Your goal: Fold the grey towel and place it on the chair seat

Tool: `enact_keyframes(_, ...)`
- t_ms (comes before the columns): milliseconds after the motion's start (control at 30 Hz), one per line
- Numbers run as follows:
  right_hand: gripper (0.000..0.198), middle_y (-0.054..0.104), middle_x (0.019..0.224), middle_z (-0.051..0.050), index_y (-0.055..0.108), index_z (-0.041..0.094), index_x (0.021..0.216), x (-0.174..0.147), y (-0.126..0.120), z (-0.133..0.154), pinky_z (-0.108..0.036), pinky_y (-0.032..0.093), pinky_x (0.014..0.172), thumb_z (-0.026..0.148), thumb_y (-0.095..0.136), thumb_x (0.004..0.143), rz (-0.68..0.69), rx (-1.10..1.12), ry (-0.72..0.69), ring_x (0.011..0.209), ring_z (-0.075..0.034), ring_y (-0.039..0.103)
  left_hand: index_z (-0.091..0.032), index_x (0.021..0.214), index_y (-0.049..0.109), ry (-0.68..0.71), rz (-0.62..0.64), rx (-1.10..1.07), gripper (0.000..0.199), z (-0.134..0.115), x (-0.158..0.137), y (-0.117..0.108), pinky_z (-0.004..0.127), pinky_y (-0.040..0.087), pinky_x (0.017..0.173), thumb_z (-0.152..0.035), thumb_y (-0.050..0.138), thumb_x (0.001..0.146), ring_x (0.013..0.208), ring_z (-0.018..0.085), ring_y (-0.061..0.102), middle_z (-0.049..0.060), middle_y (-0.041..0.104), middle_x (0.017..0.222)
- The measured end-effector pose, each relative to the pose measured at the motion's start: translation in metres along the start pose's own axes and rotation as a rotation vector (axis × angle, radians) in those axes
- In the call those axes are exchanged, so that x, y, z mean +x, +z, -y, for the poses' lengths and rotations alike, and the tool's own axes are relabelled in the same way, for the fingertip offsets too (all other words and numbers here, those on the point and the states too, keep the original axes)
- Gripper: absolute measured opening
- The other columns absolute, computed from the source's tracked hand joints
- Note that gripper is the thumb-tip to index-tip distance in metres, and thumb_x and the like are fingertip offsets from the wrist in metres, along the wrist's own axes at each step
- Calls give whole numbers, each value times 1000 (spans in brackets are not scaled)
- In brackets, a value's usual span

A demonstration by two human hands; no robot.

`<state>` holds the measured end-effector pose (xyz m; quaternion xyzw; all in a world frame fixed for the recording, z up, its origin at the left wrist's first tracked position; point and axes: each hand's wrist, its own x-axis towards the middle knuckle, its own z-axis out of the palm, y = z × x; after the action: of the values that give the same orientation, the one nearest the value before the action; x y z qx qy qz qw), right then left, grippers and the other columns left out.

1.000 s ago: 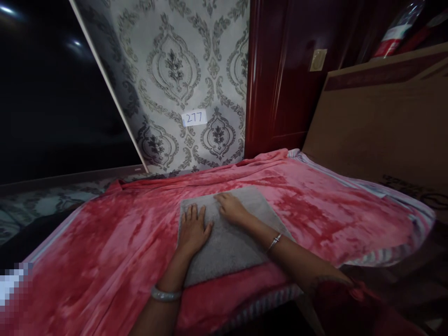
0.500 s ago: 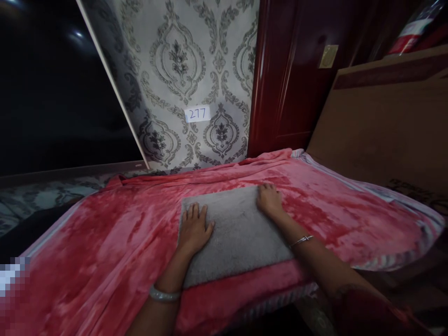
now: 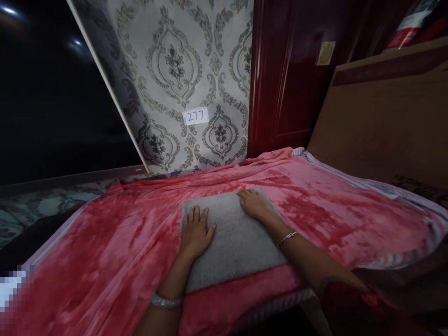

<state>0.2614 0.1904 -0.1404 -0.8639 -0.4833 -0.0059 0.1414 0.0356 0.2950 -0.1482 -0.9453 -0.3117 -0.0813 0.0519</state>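
Observation:
A grey, short-piled cloth, possibly a towel or small mat (image 3: 231, 247), lies flat on a pink-red plush blanket (image 3: 325, 210). My left hand (image 3: 196, 233) rests on its left part, palm down, fingers spread. Near the far edge, my right hand (image 3: 254, 204) lies on the cloth with the fingers pointing left and slightly bent. Neither hand has lifted the cloth. A bangle (image 3: 166, 301) is on the left wrist and a thin silver bracelet (image 3: 287, 238) on the right.
Behind the blanket stands a patterned wall (image 3: 175, 60) with a paper label reading 277 (image 3: 196, 116). A large dark screen (image 3: 59, 102) is at left. A dark red door panel (image 3: 280, 70) and a cardboard box (image 3: 388, 116) with a bottle (image 3: 409, 28) above are at right.
My right hand has slid left from the cloth's far right corner along its far edge. The left hand stays in place on the cloth. The view has shifted slightly.

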Motion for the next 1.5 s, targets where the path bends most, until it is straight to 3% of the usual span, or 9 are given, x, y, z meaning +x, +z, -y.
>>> enact_keyframes(133,49,51,147,-13,54,20,140,-16,-14,-40,-51,42,100,23,31,97,2,-38,189,130,-29,46,-14,151,40,0,6,-6,62,0,0,-1,50,25,119,-45,40,97,149,34,26,20,33,159)
enact_keyframes(233,48,50,146,-18,56,14,138,-28,-22,-46,-54,41,101,21,33,96,-68,-75,286,132,-33,43,-15,151,40,-7,17,-10,62,-2,0,-3,50,26,119,-44,41,97,149,34,27,19,33,159)
enact_keyframes(367,47,53,143,-15,59,12,134,-35,-16,-10,-37,36,109,13,45,90,-162,46,29,131,-24,45,-14,151,40,-9,2,-11,62,-3,0,-3,51,25,119,-45,41,97,149,34,27,20,33,159)
enact_keyframes(533,43,61,133,-10,62,16,130,-39,3,34,-33,36,108,15,53,88,-50,205,-349,123,-19,51,-14,152,39,-16,11,-7,63,-3,-1,-3,49,23,120,-48,38,98,149,33,25,19,32,160)
enact_keyframes(767,34,64,123,-14,70,16,117,-50,-13,6,-40,37,103,18,44,95,-101,-28,20,119,-26,52,-13,151,39,-13,5,-27,65,-1,0,0,49,23,120,-48,39,97,149,33,26,20,32,159)
enact_keyframes(1067,43,60,133,-9,61,21,134,-22,5,86,-32,39,101,16,44,95,-21,113,-298,120,-21,50,-12,150,41,-6,-7,-20,64,-1,-2,-1,48,24,119,-49,38,97,149,34,26,20,32,159)
enact_keyframes(1200,36,62,128,-12,67,19,122,-28,3,63,-40,40,96,19,42,96,-38,33,-174,118,-27,51,-12,150,40,4,-9,-18,63,0,-2,-1,49,24,119,-48,37,98,149,34,27,21,33,159)
enact_keyframes(1400,36,61,127,-20,67,11,116,-55,-20,-3,-44,42,91,17,38,95,-73,-192,216,115,-31,52,-12,149,42,-2,-6,-26,63,-1,0,0,49,25,119,-47,39,97,148,34,28,20,34,158)
enact_keyframes(1500,39,58,135,-15,65,14,125,-56,-19,6,-40,41,98,17,43,93,-114,-93,104,121,-29,48,-12,149,41,-6,-9,-43,64,-1,0,2,50,23,120,-47,40,96,149,34,26,21,32,159)
